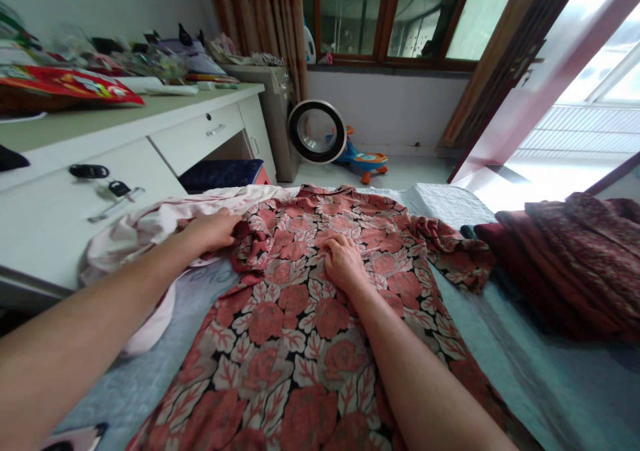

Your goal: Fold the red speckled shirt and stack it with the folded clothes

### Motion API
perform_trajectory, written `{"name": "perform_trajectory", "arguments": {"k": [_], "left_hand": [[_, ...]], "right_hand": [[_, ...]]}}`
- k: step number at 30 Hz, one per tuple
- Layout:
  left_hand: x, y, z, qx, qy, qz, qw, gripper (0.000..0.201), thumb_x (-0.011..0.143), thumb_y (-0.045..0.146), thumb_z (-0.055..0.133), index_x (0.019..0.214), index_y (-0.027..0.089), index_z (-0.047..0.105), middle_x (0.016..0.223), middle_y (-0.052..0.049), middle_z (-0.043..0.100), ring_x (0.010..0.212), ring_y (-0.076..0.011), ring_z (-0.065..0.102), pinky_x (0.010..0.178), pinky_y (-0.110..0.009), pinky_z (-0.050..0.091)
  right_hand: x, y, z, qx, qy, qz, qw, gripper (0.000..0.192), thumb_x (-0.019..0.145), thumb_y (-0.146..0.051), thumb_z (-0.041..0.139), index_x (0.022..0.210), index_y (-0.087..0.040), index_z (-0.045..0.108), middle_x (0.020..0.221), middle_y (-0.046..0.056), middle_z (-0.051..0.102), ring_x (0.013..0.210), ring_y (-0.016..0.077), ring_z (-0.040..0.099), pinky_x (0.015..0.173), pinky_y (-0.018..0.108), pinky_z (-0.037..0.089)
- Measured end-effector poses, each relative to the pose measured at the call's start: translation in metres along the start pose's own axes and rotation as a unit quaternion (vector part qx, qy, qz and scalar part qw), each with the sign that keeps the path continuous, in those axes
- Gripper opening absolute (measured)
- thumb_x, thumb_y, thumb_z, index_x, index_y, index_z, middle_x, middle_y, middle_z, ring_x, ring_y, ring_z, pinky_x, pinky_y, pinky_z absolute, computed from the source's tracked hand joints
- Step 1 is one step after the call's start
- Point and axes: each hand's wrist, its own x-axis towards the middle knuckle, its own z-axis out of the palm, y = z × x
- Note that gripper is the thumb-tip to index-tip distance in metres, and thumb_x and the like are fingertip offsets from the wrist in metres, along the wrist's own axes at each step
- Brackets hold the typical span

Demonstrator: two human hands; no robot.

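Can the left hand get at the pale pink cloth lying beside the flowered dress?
Probably yes. The left hand rests at the dress's left sleeve, and the pale pink cloth lies right beside it on the bed, with nothing lying over it or standing between them.

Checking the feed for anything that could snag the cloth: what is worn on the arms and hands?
Nothing shows: both forearms are bare up to the picture's edge, with no sleeves, and no watch or bracelet in sight. The left hand and right hand are ungloved, and no rings are visible.
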Motion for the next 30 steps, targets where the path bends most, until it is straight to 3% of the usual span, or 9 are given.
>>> {"name": "perform_trajectory", "arguments": {"k": [4, 11, 16, 18, 21, 23, 25, 28, 30], "left_hand": [[-0.013, 0.005, -0.012, 0.045, -0.004, -0.026, 0.999, 0.027, 0.074, 0.02, 0.053, 0.093, 0.023, 0.072, 0.097, -0.008, 0.073, 0.091, -0.027, 0.068, 0.072, -0.03, 0.047], [-0.033, -0.008, -0.053, 0.069, 0.114, -0.135, 0.982, 0.035, 0.083, 0.022, 0.045, 0.11, 0.02, 0.067, 0.112, -0.011, 0.066, 0.093, -0.0273, 0.065, 0.074, -0.034, 0.048], [-0.043, -0.013, -0.061, 0.104, 0.172, -0.177, 0.963, 0.042, 0.096, 0.027, 0.029, 0.118, 0.02, 0.065, 0.122, -0.015, 0.059, 0.099, -0.0305, 0.062, 0.079, -0.041, 0.048], [-0.043, -0.011, -0.059, 0.131, 0.126, -0.166, 0.969, 0.04, 0.097, 0.028, 0.034, 0.116, 0.017, 0.066, 0.121, -0.017, 0.059, 0.109, -0.0335, 0.057, 0.087, -0.045, 0.046], [-0.041, 0.002, -0.054, 0.165, 0.052, -0.153, 0.973, 0.028, 0.087, 0.028, 0.057, 0.108, 0.014, 0.069, 0.123, -0.018, 0.059, 0.12, -0.0365, 0.048, 0.101, -0.052, 0.036], [-0.042, 0.019, -0.048, 0.175, 0.116, -0.12, 0.97, 0.03, 0.085, 0.022, 0.058, 0.112, 0.013, 0.067, 0.135, -0.018, 0.053, 0.129, -0.0361, 0.042, 0.109, -0.056, 0.026], [-0.042, 0.042, -0.038, 0.141, 0.192, -0.032, 0.971, 0.037, 0.089, 0.016, 0.047, 0.122, 0.016, 0.063, 0.147, -0.015, 0.044, 0.138, -0.0338, 0.035, 0.113, -0.053, 0.022], [-0.039, 0.076, -0.015, 0.039, 0.135, 0.105, 0.984, 0.043, 0.09, 0.018, 0.04, 0.128, 0.025, 0.06, 0.143, -0.008, 0.051, 0.134, -0.0262, 0.045, 0.111, -0.04, 0.032], [-0.034, 0.089, 0.002, -0.005, 0.11, 0.125, 0.986, 0.046, 0.091, 0.018, 0.037, 0.133, 0.024, 0.056, 0.141, -0.008, 0.053, 0.13, -0.0234, 0.049, 0.109, -0.036, 0.035]], "right_hand": [[0.0, 0.001, 0.0, 0.002, 0.002, 0.0, 1.0, 0.028, 0.087, -0.017, 0.05, 0.106, -0.023, 0.069, 0.117, 0.006, 0.063, 0.111, 0.0232, 0.052, 0.1, 0.035, 0.038], [0.0, 0.0, -0.001, 0.0, -0.003, 0.0, 1.0, 0.027, 0.087, -0.017, 0.05, 0.104, -0.023, 0.069, 0.116, 0.007, 0.062, 0.11, 0.0228, 0.052, 0.1, 0.035, 0.038], [0.0, 0.0, -0.001, 0.004, 0.001, 0.001, 1.0, 0.026, 0.086, -0.016, 0.05, 0.102, -0.023, 0.069, 0.116, 0.006, 0.062, 0.109, 0.0221, 0.052, 0.1, 0.034, 0.038], [0.0, 0.001, 0.0, 0.004, 0.0, 0.0, 1.0, 0.026, 0.086, -0.016, 0.05, 0.103, -0.023, 0.069, 0.116, 0.006, 0.062, 0.109, 0.0223, 0.052, 0.1, 0.034, 0.038], [0.0, 0.001, 0.0, 0.001, -0.001, -0.003, 1.0, 0.027, 0.086, -0.016, 0.05, 0.103, -0.022, 0.069, 0.117, 0.007, 0.062, 0.11, 0.0223, 0.052, 0.1, 0.034, 0.038], [0.0, 0.001, 0.0, -0.001, -0.001, -0.004, 1.0, 0.027, 0.086, -0.016, 0.049, 0.103, -0.022, 0.069, 0.117, 0.007, 0.062, 0.109, 0.0223, 0.052, 0.1, 0.035, 0.038], [0.0, 0.001, 0.0, -0.002, 0.0, -0.003, 1.0, 0.027, 0.086, -0.016, 0.05, 0.104, -0.022, 0.069, 0.117, 0.007, 0.062, 0.11, 0.0227, 0.052, 0.1, 0.035, 0.038], [0.0, 0.001, 0.0, -0.002, -0.002, -0.002, 1.0, 0.029, 0.085, -0.016, 0.05, 0.106, -0.023, 0.069, 0.118, 0.007, 0.062, 0.112, 0.0232, 0.052, 0.101, 0.036, 0.037], [0.0, 0.001, -0.001, 0.0, -0.002, -0.003, 1.0, 0.029, 0.086, -0.016, 0.05, 0.106, -0.023, 0.069, 0.119, 0.007, 0.062, 0.112, 0.0231, 0.052, 0.101, 0.036, 0.037]]}}
